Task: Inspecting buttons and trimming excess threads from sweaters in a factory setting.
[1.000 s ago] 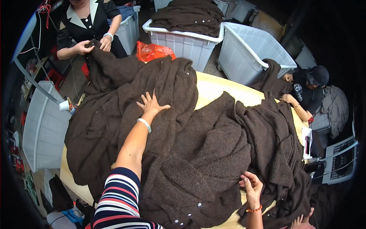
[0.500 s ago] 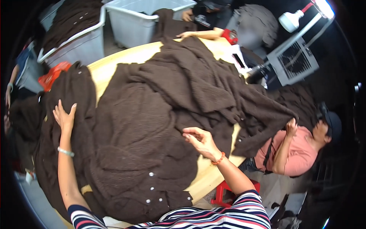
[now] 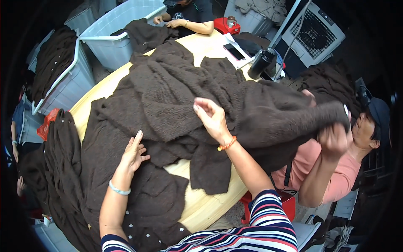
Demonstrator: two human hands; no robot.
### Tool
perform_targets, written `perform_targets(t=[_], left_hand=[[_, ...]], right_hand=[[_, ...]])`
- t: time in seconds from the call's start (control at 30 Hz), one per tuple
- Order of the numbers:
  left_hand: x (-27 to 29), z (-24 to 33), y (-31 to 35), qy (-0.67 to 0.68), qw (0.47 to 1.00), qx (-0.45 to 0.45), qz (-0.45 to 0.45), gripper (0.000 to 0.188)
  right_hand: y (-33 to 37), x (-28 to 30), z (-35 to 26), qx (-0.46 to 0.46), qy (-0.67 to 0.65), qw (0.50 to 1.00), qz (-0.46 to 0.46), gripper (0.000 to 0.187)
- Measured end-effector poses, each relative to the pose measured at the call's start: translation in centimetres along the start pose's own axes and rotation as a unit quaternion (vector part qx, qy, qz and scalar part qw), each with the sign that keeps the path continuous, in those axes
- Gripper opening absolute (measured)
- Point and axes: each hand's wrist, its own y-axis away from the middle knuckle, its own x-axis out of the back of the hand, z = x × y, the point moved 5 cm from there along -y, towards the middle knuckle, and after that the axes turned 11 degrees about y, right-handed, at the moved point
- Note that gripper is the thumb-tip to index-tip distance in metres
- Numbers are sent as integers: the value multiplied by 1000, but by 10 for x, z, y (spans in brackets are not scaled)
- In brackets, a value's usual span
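Dark brown knit lies heaped before you; the brown garments (image 3: 168, 101) spread across the pale wooden table (image 3: 205, 210), their folds running from beneath your hands toward its far edge; near your body, round pale buttons (image 3: 147, 235) dot the lower part of the cloth. Your left hand (image 3: 133, 155) is spread wide over the knit, thumb apart from the fingers, gripping nothing that shows; a pale bangle (image 3: 119, 188) circles that wrist. Your right hand (image 3: 211, 117) is up over the middle of the heap, thumb and fingertips drawn narrowly together; you cannot tell from this view whether they pinch any cloth; an orange beaded bracelet (image 3: 227, 143) sits at its wrist. To your right, a co-worker in a pink top (image 3: 338, 180) has a raised, blurred hand at a stretch of brown cloth (image 3: 281, 115); beyond the heap, a black bottle (image 3: 262, 63) stands near a dark phone (image 3: 234, 51); at the far left, a white bin (image 3: 67, 90) holds more brown knitwear (image 3: 52, 61).
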Motion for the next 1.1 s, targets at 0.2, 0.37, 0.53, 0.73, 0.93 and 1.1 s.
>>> perform_targets(t=[0.2,0.37,0.53,0.73,0.93,1.1], left_hand=[[-23,-29,-108,111,978,-176,11,104],[-43,-43,-120,97,986,-131,35,97],[-47,-37,-113,122,989,-61,-57,64],[-38,-34,-62,130,990,-58,14,47],[-104,35,-1,55,996,-72,-27,43],[-73,121,120,29,986,-141,-79,41]], right_hand=[[-113,36,48,19,220,970,100,80],[-143,20,135,-125,215,967,-51,118],[-104,-41,155,-141,153,955,-210,108],[-42,-59,127,-225,44,923,-309,84],[-90,-10,211,-41,-93,982,-161,68],[-15,-53,-73,-238,-231,915,-229,48]])
